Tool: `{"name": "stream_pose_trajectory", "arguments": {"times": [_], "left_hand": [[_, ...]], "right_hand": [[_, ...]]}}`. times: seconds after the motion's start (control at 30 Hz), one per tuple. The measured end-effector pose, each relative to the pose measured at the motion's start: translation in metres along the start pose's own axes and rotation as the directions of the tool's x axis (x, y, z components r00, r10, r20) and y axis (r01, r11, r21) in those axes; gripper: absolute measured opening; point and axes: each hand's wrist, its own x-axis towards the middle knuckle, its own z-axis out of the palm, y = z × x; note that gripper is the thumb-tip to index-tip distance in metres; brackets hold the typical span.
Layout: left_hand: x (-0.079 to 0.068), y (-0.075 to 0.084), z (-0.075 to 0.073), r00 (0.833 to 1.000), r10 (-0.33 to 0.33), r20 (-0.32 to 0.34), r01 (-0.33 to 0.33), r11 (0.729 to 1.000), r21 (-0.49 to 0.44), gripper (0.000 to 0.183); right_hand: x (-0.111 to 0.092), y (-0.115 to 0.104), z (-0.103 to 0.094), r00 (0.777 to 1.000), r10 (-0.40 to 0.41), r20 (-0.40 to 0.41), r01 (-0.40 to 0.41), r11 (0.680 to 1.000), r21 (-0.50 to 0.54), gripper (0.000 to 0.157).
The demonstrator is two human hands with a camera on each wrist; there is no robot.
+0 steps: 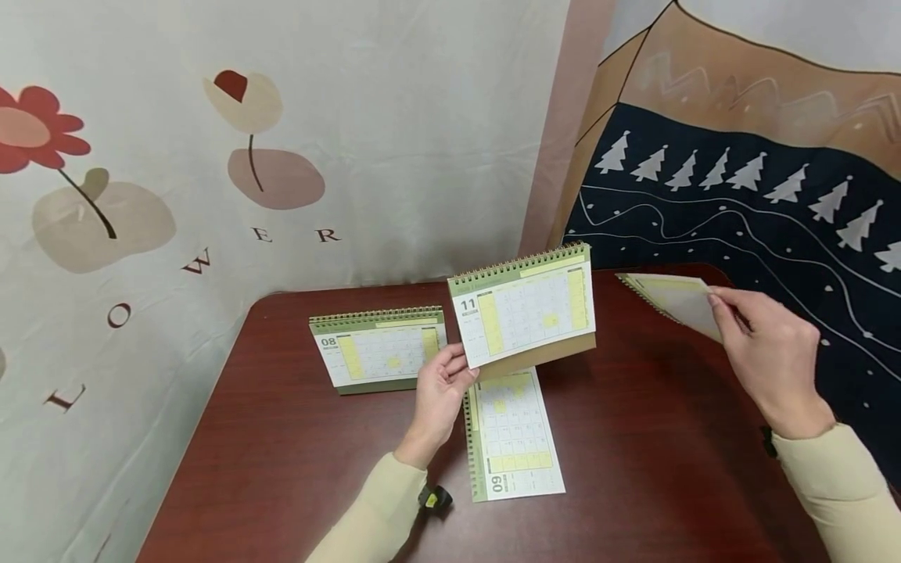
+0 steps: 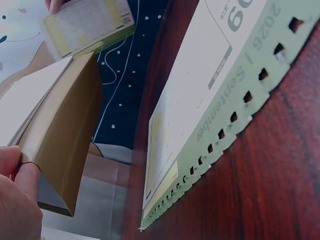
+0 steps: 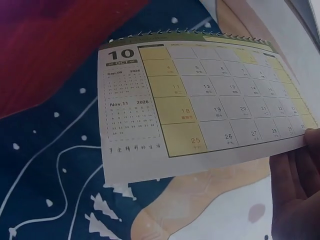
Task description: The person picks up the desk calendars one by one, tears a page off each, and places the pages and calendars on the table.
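Note:
My left hand grips the lower left corner of a spiral desk calendar open at month 11, tilted above the table. In the left wrist view its brown card stand shows from the side. Out to the right, my right hand pinches a corner of a loose calendar page. That page reads 10, OCT, in the right wrist view, with torn binding holes along its green top edge. Below the calendar a loose September page lies on the table, turned sideways, its far end overlapped by the calendar.
Another desk calendar, showing 08, stands on the dark red wooden table left of my left hand. A pale flower-print cloth hangs behind the table, and a dark cloth with white trees hangs at the right.

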Motion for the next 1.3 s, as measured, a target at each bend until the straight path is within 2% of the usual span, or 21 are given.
{"name": "stream_pose_trajectory", "arguments": {"times": [0.23,0.43,0.6,0.73,1.03,1.2,1.3], "left_hand": [[0.003,0.001,0.000,1.000,0.010,-0.016,-0.010,1.000,-0.002,0.041],[0.003,0.000,-0.001,0.999,0.002,-0.038,-0.002,1.000,0.009,0.041],[0.003,-0.001,-0.002,0.999,-0.008,-0.042,0.008,1.000,-0.004,0.040],[0.003,-0.001,-0.001,0.999,-0.002,-0.041,0.002,1.000,-0.009,0.040],[0.003,-0.002,0.001,1.000,-0.006,-0.022,0.005,1.000,-0.014,0.040],[0.003,-0.001,0.002,1.000,-0.011,-0.022,0.011,1.000,-0.013,0.040],[0.004,-0.001,0.002,1.000,-0.007,-0.019,0.007,1.000,-0.010,0.040]], "right_hand": [[-0.024,-0.003,0.001,0.994,-0.082,0.075,0.081,0.997,0.008,0.022],[-0.042,-0.008,0.005,0.986,-0.147,0.072,0.143,0.988,0.062,0.050],[-0.053,-0.016,0.008,0.972,-0.205,0.112,0.200,0.978,0.051,0.051],[-0.061,-0.024,0.010,0.955,-0.257,0.147,0.254,0.966,0.041,0.052],[-0.083,-0.038,0.015,0.915,-0.359,0.187,0.348,0.933,0.091,0.051],[-0.094,-0.044,0.013,0.886,-0.350,0.303,0.327,0.937,0.126,0.053],[-0.102,-0.046,0.013,0.863,-0.372,0.343,0.336,0.928,0.160,0.055]]}}
